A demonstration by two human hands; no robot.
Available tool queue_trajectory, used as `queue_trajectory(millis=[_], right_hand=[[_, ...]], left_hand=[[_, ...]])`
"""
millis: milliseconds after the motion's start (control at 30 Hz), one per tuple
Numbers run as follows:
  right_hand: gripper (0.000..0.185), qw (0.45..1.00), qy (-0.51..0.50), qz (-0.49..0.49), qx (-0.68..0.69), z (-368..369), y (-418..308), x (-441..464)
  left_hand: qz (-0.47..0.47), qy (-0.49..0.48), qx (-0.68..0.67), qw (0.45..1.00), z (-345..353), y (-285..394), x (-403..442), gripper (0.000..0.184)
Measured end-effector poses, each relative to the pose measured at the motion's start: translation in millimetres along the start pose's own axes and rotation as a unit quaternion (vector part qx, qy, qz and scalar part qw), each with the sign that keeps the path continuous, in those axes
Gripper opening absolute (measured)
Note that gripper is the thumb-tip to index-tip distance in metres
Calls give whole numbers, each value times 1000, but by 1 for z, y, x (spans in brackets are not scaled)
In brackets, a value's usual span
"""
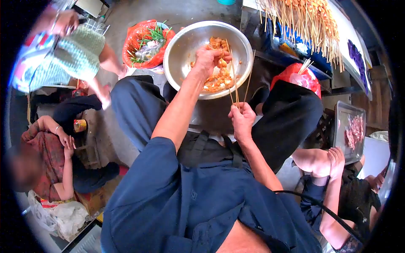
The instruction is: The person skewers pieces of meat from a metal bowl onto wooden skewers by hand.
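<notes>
My left hand (207,60) is over a large steel bowl (175,63), its fingers closed on a piece of orange-brown marinated meat (222,62). More coated meat pieces (217,82) lie in the bowl. My right hand (242,119), just below the bowl's near rim, grips several thin bamboo skewers (236,90) that fan upward. One skewer reaches up beside the held meat; whether it pierces it I cannot make out.
Finished skewers (310,25) lie massed on a table at upper right. Beside the bowl stands a red bag (131,40) with greens. Another red bag (291,76) holds sticks. A metal tray (339,135) carries raw meat skewers. People sit at both sides.
</notes>
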State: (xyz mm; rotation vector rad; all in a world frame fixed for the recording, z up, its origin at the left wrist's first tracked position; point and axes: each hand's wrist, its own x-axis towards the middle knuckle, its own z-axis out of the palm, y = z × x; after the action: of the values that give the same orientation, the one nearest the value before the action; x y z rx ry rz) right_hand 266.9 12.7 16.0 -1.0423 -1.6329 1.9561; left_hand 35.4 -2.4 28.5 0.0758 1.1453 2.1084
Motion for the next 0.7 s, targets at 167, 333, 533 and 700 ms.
queue_trajectory(millis=[167,333,533,700], right_hand=[[7,991,-26,87,95,1,-13,-2],[7,991,-21,85,102,3,-14,-2],[9,992,-12,37,117,0,-21,9],[10,995,4,6,98,3,-31,16]], left_hand=[[6,-22,27,999,5,-4,2,22],[-12,-35,50,998,5,-4,1,23],[12,-45,49,998,10,3,-1,21],[-5,-85,184,979,21,16,-19,32]])
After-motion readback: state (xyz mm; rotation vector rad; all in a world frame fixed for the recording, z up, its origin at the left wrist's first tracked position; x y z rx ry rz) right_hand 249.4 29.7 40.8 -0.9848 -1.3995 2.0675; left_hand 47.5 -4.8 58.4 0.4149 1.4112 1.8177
